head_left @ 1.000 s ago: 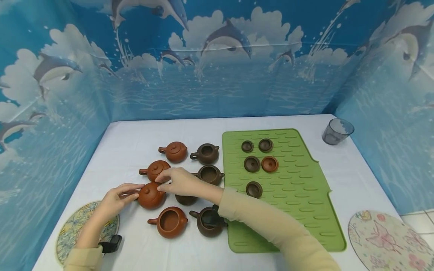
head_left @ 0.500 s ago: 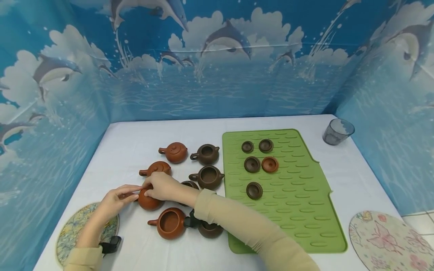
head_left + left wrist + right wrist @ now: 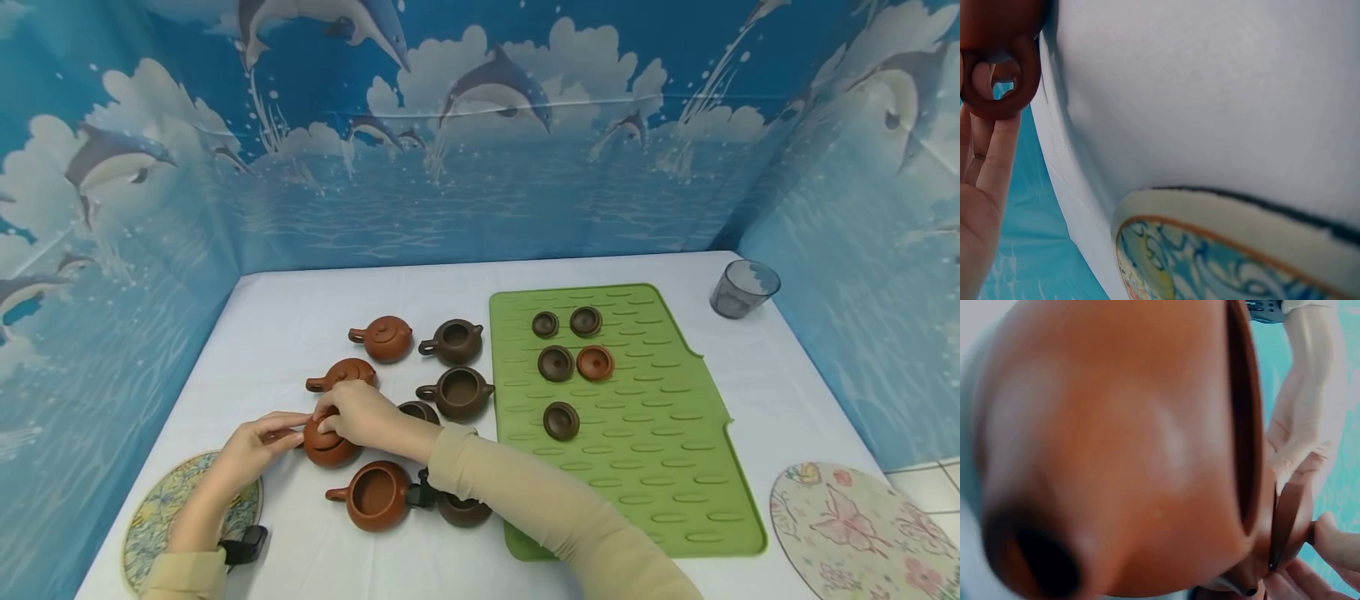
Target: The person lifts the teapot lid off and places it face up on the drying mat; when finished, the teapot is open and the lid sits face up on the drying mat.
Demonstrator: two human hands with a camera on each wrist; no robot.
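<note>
My left hand [image 3: 251, 450] holds the handle [image 3: 1002, 106] of a reddish-brown clay teapot [image 3: 330, 448] at the table's left; fingers show around the handle loop in the left wrist view. Over that teapot, my right hand [image 3: 362, 414] pinches the knob of its lid [image 3: 1292, 515]. A dark gap shows between lid and pot. Behind it sit two red teapots [image 3: 382, 338] with lids on. A lidless red teapot [image 3: 377, 496] stands in front and fills much of the right wrist view. Several dark lidless teapots [image 3: 459, 393] stand to the right, some partly hidden by my right arm.
A green mat [image 3: 637, 500] right of the teapots bears several upturned lids [image 3: 596, 363], one red and the others dark. A grey glass [image 3: 745, 289] stands at the back right. Round patterned mats lie at the left [image 3: 150, 517] and right [image 3: 862, 533] front.
My right hand has moved left and down onto the teapot's lid and pinches its knob; the lid now sits tilted from the rim. My left hand has stayed at the handle.
</note>
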